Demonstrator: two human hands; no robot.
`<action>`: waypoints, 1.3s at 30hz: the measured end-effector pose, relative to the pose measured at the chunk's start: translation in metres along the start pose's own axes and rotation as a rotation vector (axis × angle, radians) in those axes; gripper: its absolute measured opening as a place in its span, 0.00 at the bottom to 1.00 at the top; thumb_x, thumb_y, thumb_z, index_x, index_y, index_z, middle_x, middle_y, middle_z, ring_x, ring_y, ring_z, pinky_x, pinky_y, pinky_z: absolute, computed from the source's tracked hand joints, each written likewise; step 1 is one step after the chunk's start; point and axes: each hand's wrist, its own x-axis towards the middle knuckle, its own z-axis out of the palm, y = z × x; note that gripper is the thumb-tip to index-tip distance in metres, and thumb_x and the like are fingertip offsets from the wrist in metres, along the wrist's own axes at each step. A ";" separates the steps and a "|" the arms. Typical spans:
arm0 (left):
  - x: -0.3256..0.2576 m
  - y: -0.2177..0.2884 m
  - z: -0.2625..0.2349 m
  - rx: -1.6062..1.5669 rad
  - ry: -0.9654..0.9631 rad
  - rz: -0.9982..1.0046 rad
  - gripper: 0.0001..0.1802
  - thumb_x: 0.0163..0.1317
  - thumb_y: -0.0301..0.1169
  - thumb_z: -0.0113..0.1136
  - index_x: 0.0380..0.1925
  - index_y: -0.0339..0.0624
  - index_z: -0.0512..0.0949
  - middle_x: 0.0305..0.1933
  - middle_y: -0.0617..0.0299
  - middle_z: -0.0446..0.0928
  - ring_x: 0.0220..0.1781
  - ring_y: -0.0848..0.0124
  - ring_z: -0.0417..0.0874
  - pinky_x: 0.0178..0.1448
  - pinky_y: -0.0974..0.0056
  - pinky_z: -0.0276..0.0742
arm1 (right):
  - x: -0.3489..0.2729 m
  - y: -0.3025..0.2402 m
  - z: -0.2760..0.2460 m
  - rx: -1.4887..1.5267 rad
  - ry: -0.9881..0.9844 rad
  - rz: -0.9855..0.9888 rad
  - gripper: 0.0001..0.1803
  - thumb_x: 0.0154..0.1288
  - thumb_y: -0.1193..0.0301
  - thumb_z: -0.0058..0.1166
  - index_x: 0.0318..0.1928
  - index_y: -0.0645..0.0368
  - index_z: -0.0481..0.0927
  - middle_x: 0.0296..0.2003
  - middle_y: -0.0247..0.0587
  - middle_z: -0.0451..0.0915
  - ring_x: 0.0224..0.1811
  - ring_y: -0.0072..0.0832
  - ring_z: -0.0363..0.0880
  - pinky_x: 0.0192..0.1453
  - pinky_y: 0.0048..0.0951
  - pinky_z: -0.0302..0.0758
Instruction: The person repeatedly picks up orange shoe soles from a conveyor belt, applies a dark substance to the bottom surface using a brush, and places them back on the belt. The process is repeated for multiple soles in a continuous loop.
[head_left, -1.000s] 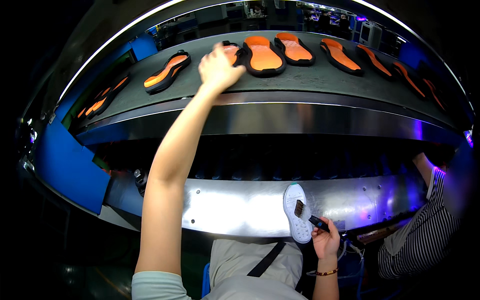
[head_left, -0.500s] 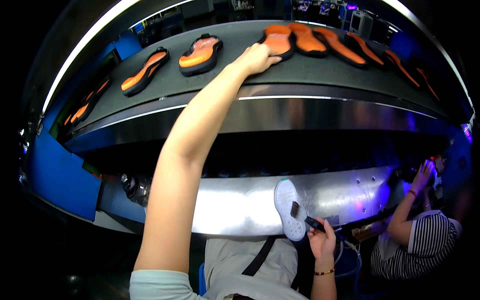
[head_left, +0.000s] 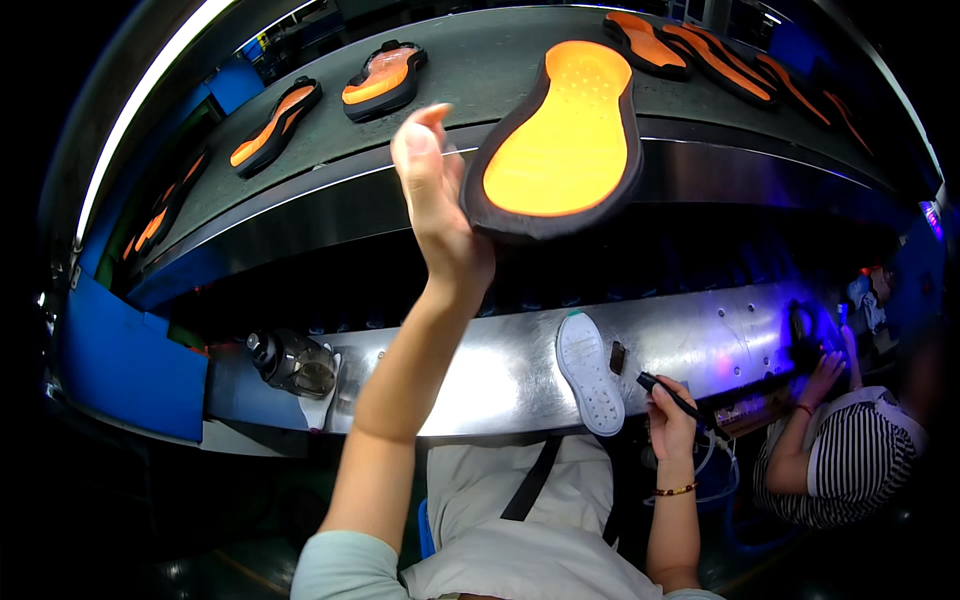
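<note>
My left hand [head_left: 440, 205] grips an orange shoe sole [head_left: 560, 140] with a thick black rim, holding it up in front of the conveyor belt. Its thumb points upward at the sole's left side; the other fingers are mostly hidden behind it. On the metal bench below lies a white shoe sole [head_left: 590, 375] with small marks on its face and a green spot at its far end. In my right hand [head_left: 672, 425] is a black-handled brush [head_left: 668, 391], its dark bristles just right of the white sole.
More orange-and-black soles [head_left: 385, 80] lie along the dark conveyor belt [head_left: 460, 75]. A dark clear bottle [head_left: 290, 365] stands at the left of the metal bench [head_left: 480, 375]. To the right, a person in a striped top [head_left: 850, 455] works under violet light.
My left hand has lifted the orange sole off the belt and brought it nearer. My right hand has drawn the brush rightward, away from the white sole.
</note>
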 end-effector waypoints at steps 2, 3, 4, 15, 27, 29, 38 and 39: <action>-0.009 -0.001 -0.024 -0.095 0.110 -0.569 0.19 0.53 0.26 0.51 0.46 0.31 0.65 0.44 0.51 0.72 0.47 0.66 0.75 0.53 0.64 0.71 | 0.006 0.003 0.002 -0.028 -0.027 -0.042 0.11 0.54 0.80 0.52 0.40 0.65 0.75 0.33 0.38 0.76 0.31 0.20 0.73 0.36 0.16 0.70; -0.011 0.001 -0.037 -0.337 0.002 -0.926 0.23 0.50 0.22 0.52 0.48 0.29 0.64 0.45 0.49 0.72 0.47 0.65 0.76 0.53 0.63 0.71 | 0.010 0.001 0.005 -0.032 -0.048 -0.059 0.11 0.53 0.81 0.52 0.39 0.67 0.75 0.33 0.37 0.76 0.33 0.19 0.72 0.39 0.16 0.68; -0.023 0.000 -0.045 -0.177 -0.017 -0.847 0.27 0.47 0.21 0.53 0.51 0.30 0.62 0.48 0.48 0.71 0.48 0.64 0.75 0.54 0.63 0.70 | 0.013 0.000 0.004 -0.031 -0.087 -0.094 0.11 0.53 0.80 0.52 0.39 0.68 0.75 0.33 0.37 0.76 0.34 0.18 0.71 0.40 0.15 0.67; -0.172 0.010 -0.116 -0.562 -0.082 -0.823 0.47 0.44 0.58 0.60 0.59 0.41 0.56 0.59 0.48 0.61 0.59 0.50 0.65 0.59 0.45 0.63 | 0.008 -0.020 0.033 0.012 -0.396 -0.118 0.11 0.52 0.80 0.50 0.38 0.68 0.75 0.38 0.47 0.77 0.42 0.31 0.75 0.52 0.28 0.68; -0.210 -0.018 -0.105 -0.387 0.302 -0.859 0.42 0.55 0.67 0.21 0.55 0.45 0.61 0.50 0.58 0.70 0.49 0.69 0.74 0.54 0.65 0.70 | 0.028 -0.004 0.144 -0.369 -0.719 -0.101 0.09 0.50 0.80 0.57 0.35 0.66 0.79 0.29 0.41 0.80 0.32 0.20 0.78 0.38 0.17 0.74; -0.213 -0.022 -0.103 -0.358 0.322 -0.841 0.42 0.56 0.66 0.21 0.55 0.45 0.61 0.50 0.58 0.71 0.49 0.69 0.74 0.54 0.65 0.70 | 0.030 -0.003 0.152 -0.420 -0.753 -0.116 0.09 0.51 0.79 0.57 0.35 0.65 0.79 0.29 0.39 0.80 0.31 0.19 0.77 0.38 0.17 0.73; -0.202 -0.009 -0.124 -0.091 0.584 -0.808 0.44 0.53 0.69 0.22 0.51 0.43 0.64 0.46 0.58 0.72 0.46 0.67 0.74 0.52 0.62 0.70 | -0.035 0.021 0.114 -1.007 -1.016 -0.683 0.09 0.42 0.75 0.58 0.29 0.57 0.80 0.28 0.36 0.79 0.30 0.28 0.76 0.37 0.29 0.68; -0.201 -0.003 -0.135 -0.163 0.488 -0.780 0.44 0.53 0.69 0.22 0.50 0.43 0.65 0.45 0.58 0.73 0.46 0.66 0.74 0.52 0.62 0.71 | -0.038 0.018 0.101 -1.000 -1.122 -0.510 0.08 0.42 0.75 0.59 0.29 0.56 0.81 0.28 0.34 0.80 0.31 0.27 0.76 0.38 0.28 0.68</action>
